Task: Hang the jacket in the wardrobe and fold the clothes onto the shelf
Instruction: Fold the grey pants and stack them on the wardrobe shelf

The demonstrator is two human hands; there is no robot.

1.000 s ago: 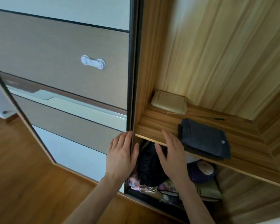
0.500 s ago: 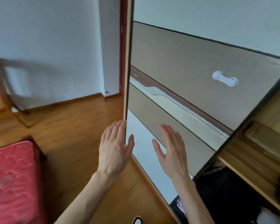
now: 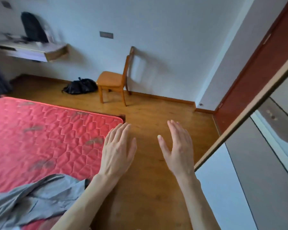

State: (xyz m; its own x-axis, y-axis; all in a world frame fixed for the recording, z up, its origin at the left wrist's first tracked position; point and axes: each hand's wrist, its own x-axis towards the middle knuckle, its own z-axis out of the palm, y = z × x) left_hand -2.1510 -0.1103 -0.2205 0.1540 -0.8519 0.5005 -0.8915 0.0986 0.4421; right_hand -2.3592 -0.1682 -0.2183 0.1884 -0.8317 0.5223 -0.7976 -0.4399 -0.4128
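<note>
A grey garment (image 3: pixel 35 198) lies crumpled on the near corner of the red mattress (image 3: pixel 45 135), at the lower left of the view. Its long axis runs roughly from the left edge toward the centre, rising a little to the right; its left and lower parts are cut off by the frame, so whether it is the jacket or another piece cannot be told. The left forearm crosses over its right end.

Both hands are raised over the wooden floor (image 3: pixel 153 117) and hold nothing — the left hand (image 3: pixel 118 151) shows its back with fingers straight and close together, the right hand (image 3: pixel 178 146) stands edge-on with fingers straight and thumb spread. They are apart from each other.

The wardrobe door (image 3: pixel 249 171) slants along the right side, its pale edge just beside the right hand; the wardrobe's inside is out of view.

Bare floor stretches between mattress and door, back to a wooden chair (image 3: pixel 114 80) by the wall with a black bag (image 3: pixel 80 86) beside it. A wall-mounted desk (image 3: pixel 32 50) at the upper left is blurred — the things on it cannot be made out.
</note>
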